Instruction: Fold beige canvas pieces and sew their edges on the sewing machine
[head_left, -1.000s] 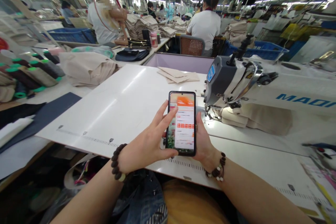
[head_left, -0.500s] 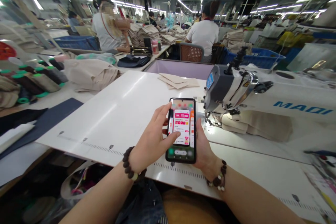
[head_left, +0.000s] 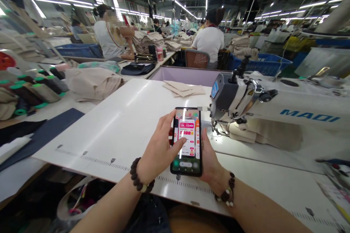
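Note:
A black-edged smartphone [head_left: 186,142] is held upright above the white sewing table, its lit screen showing app cards with pink and white panels. My left hand [head_left: 160,145] grips its left edge, with the thumb lying over the middle of the screen and the other fingers partly hidden behind the phone. On the right side, my right hand [head_left: 212,164] holds the phone's edge, its thumb pointing up and its fingers hidden behind. A beaded bracelet circles each wrist.
Right of the phone stands a sewing machine [head_left: 246,98] with beige fabric [head_left: 262,133] under it. Beige fabric pieces [head_left: 183,88] lie behind the phone on the white tabletop [head_left: 109,123]. Thread cones [head_left: 43,87] and dark cloth [head_left: 46,134] are at left. Co-workers sit farther back.
The phone and both hands appear slightly lower in the picture, as does the surrounding scene, so the view has shifted a little. Both hands keep their hold, and the screen shows similar cards.

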{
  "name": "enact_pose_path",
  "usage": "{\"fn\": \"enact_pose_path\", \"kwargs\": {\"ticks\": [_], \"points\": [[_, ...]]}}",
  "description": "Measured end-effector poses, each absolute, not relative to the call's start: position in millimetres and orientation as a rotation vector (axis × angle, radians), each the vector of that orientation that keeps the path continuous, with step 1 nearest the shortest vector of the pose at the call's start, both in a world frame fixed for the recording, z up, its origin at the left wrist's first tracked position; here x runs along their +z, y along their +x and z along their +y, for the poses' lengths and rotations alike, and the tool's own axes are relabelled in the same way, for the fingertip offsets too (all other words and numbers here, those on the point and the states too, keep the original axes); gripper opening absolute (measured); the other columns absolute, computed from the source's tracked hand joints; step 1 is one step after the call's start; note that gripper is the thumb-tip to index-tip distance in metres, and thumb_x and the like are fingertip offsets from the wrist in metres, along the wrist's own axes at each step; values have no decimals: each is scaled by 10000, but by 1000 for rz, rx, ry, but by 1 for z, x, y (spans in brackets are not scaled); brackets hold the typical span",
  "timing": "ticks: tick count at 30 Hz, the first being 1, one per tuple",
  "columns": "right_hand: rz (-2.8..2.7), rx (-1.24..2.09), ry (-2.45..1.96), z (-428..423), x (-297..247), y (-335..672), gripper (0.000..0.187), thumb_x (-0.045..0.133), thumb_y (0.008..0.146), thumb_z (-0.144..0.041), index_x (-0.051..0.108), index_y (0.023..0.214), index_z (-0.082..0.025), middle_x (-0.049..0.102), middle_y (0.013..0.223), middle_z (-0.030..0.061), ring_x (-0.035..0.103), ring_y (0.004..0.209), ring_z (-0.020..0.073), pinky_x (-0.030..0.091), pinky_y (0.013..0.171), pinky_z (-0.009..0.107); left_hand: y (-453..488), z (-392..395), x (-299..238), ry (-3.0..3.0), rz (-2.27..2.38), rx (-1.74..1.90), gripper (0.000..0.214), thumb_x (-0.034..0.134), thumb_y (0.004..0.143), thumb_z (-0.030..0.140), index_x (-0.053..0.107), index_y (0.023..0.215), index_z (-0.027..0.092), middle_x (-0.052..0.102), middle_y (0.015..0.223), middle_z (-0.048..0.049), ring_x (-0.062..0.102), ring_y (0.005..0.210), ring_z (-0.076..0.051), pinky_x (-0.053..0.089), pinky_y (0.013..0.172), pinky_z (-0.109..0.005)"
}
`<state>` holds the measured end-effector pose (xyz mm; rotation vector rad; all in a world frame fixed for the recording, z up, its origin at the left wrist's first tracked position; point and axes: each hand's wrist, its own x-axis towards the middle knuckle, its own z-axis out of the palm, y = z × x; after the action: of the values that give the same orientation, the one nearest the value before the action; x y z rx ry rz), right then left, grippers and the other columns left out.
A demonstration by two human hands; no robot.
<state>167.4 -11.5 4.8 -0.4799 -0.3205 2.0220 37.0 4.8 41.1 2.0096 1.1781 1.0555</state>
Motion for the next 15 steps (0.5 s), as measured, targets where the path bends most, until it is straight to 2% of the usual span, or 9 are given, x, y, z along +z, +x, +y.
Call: {"fn": "enact_pose_path", "kwargs": {"ticks": [6, 15], "points": [[-341, 2035, -396, -11, 3, 167, 684, 177, 871, -637, 591, 1124, -154, 650, 1051, 98, 587, 988, 203, 376, 937, 387, 38, 6, 41, 1969, 1189, 1049, 628, 526, 810, 209, 222, 1352, 300, 354, 1269, -77, 544, 863, -158, 550, 608, -278], [-345, 2038, -352, -9, 1, 167, 690, 201, 865, -644, 566, 1158, -136, 637, 1085, 99, 576, 1017, 208, 372, 946, 382, 38, 8, 38, 1986, 1208, 1052, 631, 521, 807, 204, 223, 1358, 280, 359, 1280, -77, 550, 848, -140, 547, 604, -248]]}}
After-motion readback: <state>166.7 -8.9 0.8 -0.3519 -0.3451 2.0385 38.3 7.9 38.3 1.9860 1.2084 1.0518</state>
